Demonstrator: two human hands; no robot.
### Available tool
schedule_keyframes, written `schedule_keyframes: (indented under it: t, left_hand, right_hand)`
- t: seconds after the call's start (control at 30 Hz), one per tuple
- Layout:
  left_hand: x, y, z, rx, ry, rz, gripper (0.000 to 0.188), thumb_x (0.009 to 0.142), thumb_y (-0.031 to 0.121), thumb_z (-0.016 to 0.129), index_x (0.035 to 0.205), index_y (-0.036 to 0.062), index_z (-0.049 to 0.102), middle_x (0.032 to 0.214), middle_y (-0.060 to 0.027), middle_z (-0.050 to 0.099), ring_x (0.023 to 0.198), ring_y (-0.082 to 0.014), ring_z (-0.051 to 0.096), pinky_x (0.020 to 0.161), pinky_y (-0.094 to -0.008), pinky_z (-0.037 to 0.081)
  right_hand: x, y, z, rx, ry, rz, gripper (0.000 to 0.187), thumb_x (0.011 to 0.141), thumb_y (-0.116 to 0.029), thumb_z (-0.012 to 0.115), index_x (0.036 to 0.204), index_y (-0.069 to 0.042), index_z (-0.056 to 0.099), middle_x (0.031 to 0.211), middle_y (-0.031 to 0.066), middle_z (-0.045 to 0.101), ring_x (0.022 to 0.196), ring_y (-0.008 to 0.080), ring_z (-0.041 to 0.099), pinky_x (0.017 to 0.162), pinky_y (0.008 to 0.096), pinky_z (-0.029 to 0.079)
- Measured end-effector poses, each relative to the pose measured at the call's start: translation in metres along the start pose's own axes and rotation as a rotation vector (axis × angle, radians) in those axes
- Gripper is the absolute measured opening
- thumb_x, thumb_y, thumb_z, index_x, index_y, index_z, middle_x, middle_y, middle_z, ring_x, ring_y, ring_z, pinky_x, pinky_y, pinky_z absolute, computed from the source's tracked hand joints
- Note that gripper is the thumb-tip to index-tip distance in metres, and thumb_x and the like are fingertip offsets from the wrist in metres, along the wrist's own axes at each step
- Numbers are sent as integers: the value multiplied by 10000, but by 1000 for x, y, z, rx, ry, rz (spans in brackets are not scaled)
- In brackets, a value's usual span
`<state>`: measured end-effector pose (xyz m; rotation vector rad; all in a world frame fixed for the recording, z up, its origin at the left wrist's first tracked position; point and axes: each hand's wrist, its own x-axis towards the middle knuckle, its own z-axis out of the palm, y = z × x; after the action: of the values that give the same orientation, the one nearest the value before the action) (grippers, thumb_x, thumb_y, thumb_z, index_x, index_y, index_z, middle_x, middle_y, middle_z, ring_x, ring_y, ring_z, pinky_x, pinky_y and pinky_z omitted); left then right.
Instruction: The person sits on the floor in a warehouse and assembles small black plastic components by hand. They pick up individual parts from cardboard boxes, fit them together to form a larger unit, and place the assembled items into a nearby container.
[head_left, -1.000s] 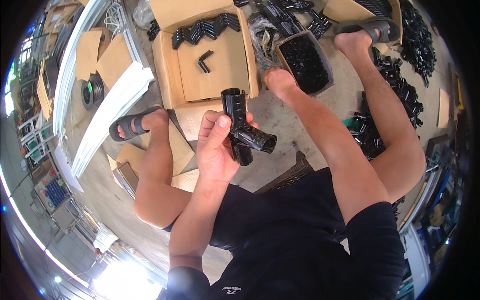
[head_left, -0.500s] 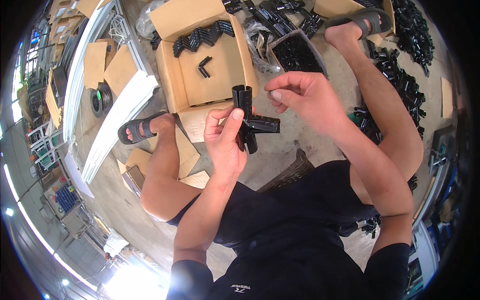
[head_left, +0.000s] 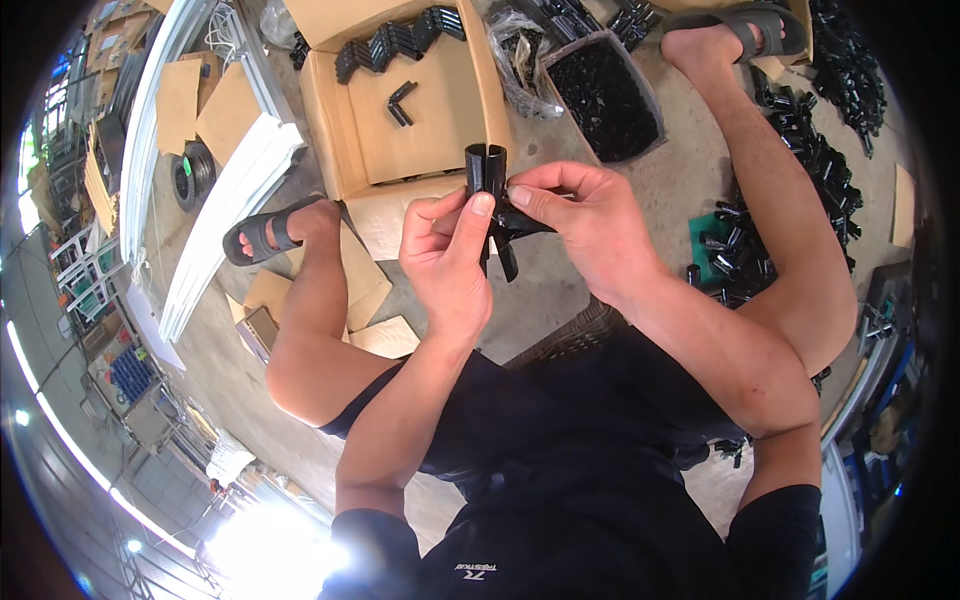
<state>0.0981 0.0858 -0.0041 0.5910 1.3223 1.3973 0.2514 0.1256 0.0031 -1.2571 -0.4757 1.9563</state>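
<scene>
The left hand (head_left: pixel 447 255) is clamped on a glossy black, branched tube connector (head_left: pixel 478 172); the right hand (head_left: pixel 610 230) has thumb and forefinger together at its side, what they pinch I cannot tell. The connector is held up off the near edge of an open brown cardboard box (head_left: pixel 440 140). Black angled pieces (head_left: pixel 392 46) line the box's far edge; a grey-walled bin (head_left: pixel 645 97) stands beyond its right edge.

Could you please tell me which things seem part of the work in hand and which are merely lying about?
Likely in use: black branched connector; left hand, gripping it; right hand, at its side; bin of black parts.

Seemingly lying about: white strips; black coil; loose cardboard.
</scene>
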Motion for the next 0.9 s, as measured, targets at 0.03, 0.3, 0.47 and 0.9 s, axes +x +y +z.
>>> schedule_keyframes:
  t: [0.03,0.3,0.47,0.9]
  left_hand:
    - [0,-2,-1,15,10,-2,147,959,-24,727,1053,27,626,1059,-133,762,933,-107,704,875,-258,539]
    - [2,-2,1,66,29,41,127,978,14,712,1039,40,605,1031,-136,747,886,-134,702,796,-270,565]
    - [1,-3,1,68,25,53,128,978,20,718,1048,37,612,1030,-131,746,889,-134,700,805,-269,564]
    - [0,3,2,63,11,45,128,977,23,720,1060,33,623,1040,-128,751,897,-125,698,810,-267,559]
  right_hand:
    - [0,0,1,5,8,9,146,935,-34,751,1044,62,738,958,96,737,859,117,665,775,265,533]
    - [1,2,2,27,38,17,143,936,-34,751,1036,68,733,951,105,740,856,123,670,783,262,536]
    - [2,2,2,12,33,14,145,935,-34,753,1033,70,731,944,104,741,847,120,670,776,262,538]
    - [3,6,-2,-537,15,-416,116,899,-77,756,963,20,748,860,107,706,801,201,672,719,344,515]
